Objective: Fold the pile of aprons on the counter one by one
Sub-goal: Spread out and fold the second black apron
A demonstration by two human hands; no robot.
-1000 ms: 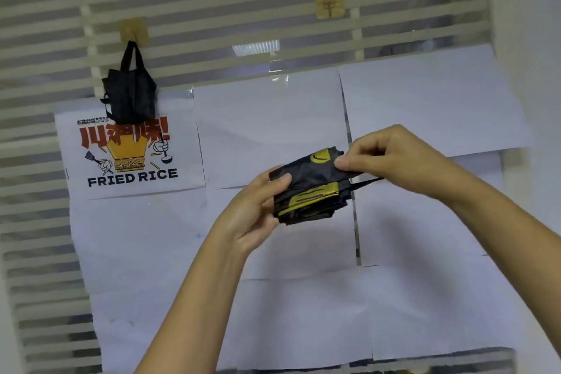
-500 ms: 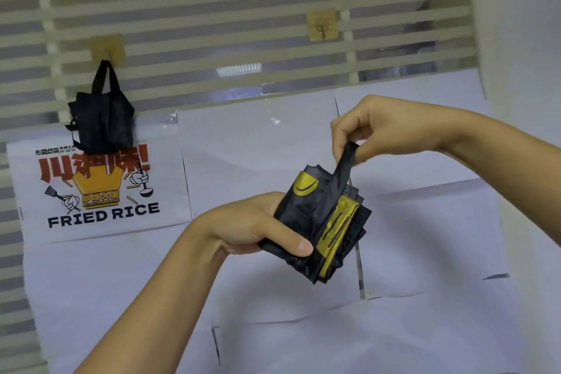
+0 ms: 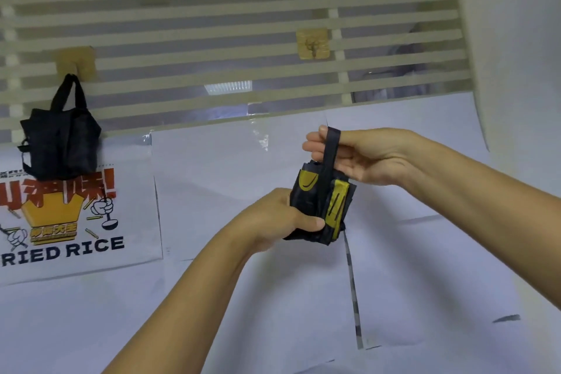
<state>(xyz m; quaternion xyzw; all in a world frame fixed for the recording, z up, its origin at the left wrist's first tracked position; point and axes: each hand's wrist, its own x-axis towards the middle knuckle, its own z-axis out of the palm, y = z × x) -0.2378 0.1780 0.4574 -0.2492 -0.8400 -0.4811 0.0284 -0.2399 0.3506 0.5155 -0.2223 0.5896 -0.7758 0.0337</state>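
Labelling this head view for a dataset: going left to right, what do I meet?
Black folded cloth bundle hanging on the wall → left hand → black-and-yellow folded apron → right hand.

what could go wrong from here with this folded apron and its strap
The left hand grips only the lower part of the folded apron; if it loosens, the layers fanning out on the right may spring open. The strap hangs over just the finger ends of the right hand and could slip off. The empty wall hook looks small, so the strap loop might miss it.
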